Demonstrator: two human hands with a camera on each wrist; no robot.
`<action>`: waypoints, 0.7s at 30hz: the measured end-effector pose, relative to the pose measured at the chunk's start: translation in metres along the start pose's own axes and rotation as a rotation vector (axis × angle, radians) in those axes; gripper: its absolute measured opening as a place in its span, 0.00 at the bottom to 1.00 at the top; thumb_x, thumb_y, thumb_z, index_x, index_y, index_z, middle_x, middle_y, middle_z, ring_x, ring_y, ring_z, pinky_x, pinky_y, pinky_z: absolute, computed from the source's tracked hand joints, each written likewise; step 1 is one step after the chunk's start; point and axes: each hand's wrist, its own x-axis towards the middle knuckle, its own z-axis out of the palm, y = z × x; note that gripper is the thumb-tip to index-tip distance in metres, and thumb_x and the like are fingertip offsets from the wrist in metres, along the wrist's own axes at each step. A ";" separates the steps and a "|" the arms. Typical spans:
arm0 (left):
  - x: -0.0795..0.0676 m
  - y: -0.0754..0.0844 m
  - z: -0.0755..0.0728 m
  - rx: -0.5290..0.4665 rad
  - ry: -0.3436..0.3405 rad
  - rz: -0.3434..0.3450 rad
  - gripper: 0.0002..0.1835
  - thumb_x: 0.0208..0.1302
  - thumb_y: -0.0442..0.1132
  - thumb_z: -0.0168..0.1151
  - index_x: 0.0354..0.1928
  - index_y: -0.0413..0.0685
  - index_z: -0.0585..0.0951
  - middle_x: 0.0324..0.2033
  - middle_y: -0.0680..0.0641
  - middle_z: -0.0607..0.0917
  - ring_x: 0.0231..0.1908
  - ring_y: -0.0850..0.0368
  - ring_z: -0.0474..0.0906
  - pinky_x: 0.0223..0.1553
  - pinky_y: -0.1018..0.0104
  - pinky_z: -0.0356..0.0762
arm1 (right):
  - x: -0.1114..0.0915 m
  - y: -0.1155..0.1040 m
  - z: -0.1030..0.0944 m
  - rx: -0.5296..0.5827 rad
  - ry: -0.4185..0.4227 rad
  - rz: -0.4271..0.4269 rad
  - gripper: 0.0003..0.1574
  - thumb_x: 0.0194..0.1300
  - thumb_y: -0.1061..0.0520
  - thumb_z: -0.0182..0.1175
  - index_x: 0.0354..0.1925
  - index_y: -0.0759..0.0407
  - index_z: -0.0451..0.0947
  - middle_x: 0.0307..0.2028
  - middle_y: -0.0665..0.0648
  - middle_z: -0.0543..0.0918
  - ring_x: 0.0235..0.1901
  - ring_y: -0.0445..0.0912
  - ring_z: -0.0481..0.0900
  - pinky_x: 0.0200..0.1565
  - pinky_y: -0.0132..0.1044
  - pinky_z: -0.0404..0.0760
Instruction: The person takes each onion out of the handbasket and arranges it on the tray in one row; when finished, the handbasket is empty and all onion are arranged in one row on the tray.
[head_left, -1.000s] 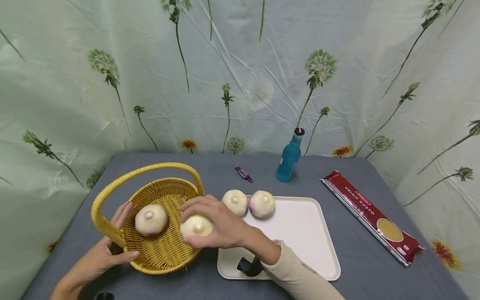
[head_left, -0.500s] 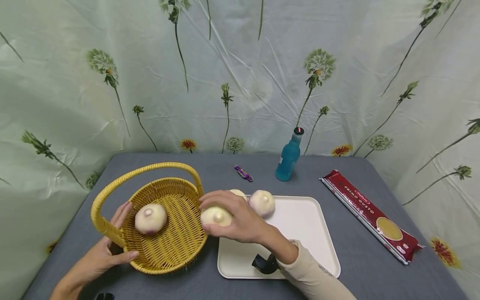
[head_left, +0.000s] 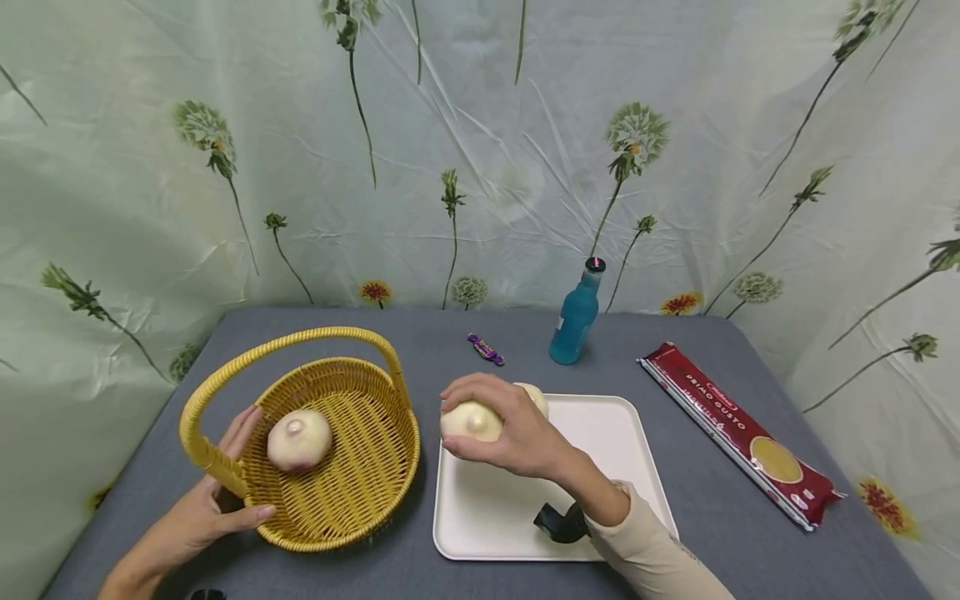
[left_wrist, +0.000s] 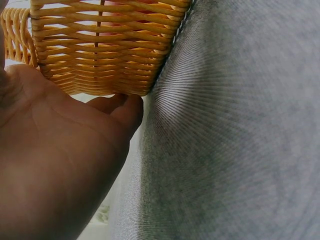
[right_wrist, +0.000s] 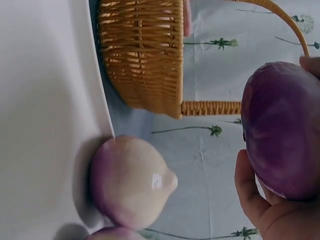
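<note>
Carried clear of the basket's rim since the earlier frame, one turnip (head_left: pixel 468 421) now hangs above the tray's far left corner in the right hand (head_left: pixel 517 431); the basket itself looks unmoved to me.

Under everything I have the grey counter (head_left: pixel 735 518). On its left stands the yellow wicker basket (head_left: pixel 356 467), upright, with a single turnip (head_left: pixel 300 443) inside. The left hand (head_left: pixel 201 508) braces it, fingers and thumb curved round its side. Just apart from it lies the white tray (head_left: pixel 487 518). From the right wrist I get a resting turnip (right_wrist: pixel 132 182) at the tray's edge and part of another (right_wrist: pixel 115 235) beside it.

That right hand is closed only to the turnip's girth, fingers and thumb wrapped round it. Untouched are the red pasta packet (head_left: pixel 738 437) on the right, the blue bottle (head_left: pixel 575 323) behind the tray and, smallest, a purple wrapped sweet (head_left: pixel 486 348).

I read the step in hand as shifting turnips from basket to tray. My next move, I'd judge, calls for lowering this one without knocking its neighbours, then loosening the fingers once it sits steady.
</note>
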 end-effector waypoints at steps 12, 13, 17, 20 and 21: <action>-0.001 -0.001 0.000 0.006 -0.003 0.023 0.60 0.62 0.21 0.62 0.81 0.62 0.33 0.78 0.61 0.27 0.69 0.83 0.25 0.56 0.91 0.38 | -0.016 0.011 -0.014 -0.033 -0.010 0.045 0.35 0.47 0.52 0.81 0.53 0.48 0.77 0.57 0.53 0.79 0.60 0.46 0.75 0.54 0.41 0.78; -0.001 -0.001 0.000 0.009 -0.003 0.022 0.60 0.62 0.21 0.62 0.81 0.62 0.33 0.78 0.61 0.27 0.69 0.83 0.25 0.56 0.91 0.38 | -0.017 0.012 -0.016 -0.028 -0.009 0.042 0.35 0.47 0.53 0.81 0.54 0.48 0.77 0.58 0.54 0.78 0.61 0.46 0.75 0.55 0.42 0.78; -0.001 -0.001 0.000 0.021 0.000 0.019 0.60 0.62 0.21 0.62 0.81 0.62 0.33 0.78 0.62 0.27 0.69 0.83 0.25 0.56 0.91 0.39 | -0.022 0.016 -0.021 -0.028 0.004 0.047 0.35 0.48 0.55 0.80 0.54 0.49 0.77 0.59 0.55 0.77 0.61 0.48 0.74 0.56 0.43 0.78; -0.001 -0.001 0.000 0.031 0.002 0.026 0.60 0.61 0.21 0.62 0.81 0.62 0.33 0.78 0.61 0.27 0.69 0.83 0.25 0.56 0.91 0.38 | -0.026 0.018 -0.025 -0.035 0.019 0.071 0.34 0.49 0.55 0.79 0.54 0.48 0.77 0.62 0.55 0.75 0.63 0.51 0.73 0.56 0.43 0.77; -0.001 0.000 0.000 0.031 0.001 0.028 0.60 0.61 0.21 0.62 0.81 0.62 0.33 0.78 0.61 0.27 0.69 0.83 0.25 0.56 0.91 0.39 | -0.027 0.019 -0.027 -0.040 0.027 0.081 0.34 0.49 0.56 0.79 0.54 0.47 0.77 0.62 0.55 0.75 0.63 0.51 0.72 0.56 0.43 0.77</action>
